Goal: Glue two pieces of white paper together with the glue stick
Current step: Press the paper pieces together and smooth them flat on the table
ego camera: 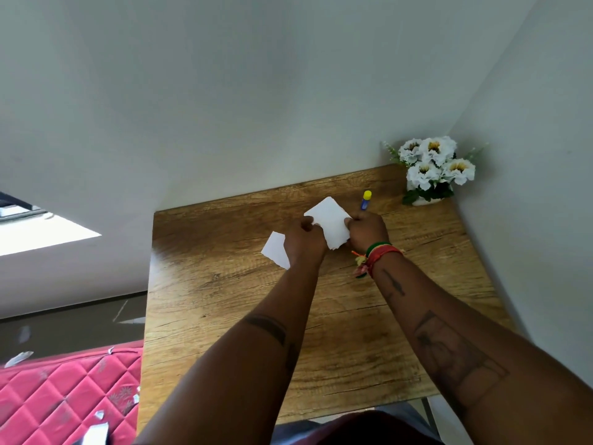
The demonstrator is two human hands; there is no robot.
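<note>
A white piece of paper (330,221) is held up above the wooden table (224,300), pinched on its left edge by my left hand (305,240) and on its right edge by my right hand (367,231). A second white piece of paper (276,248) lies flat on the table, partly hidden under my left hand. The glue stick (366,200), blue with a yellow cap, lies on the table just beyond my right hand, not touched by it.
A small white pot of white flowers (431,170) stands in the table's far right corner against the walls. A red quilted mattress (64,396) with paper scraps lies left of the table, below its edge.
</note>
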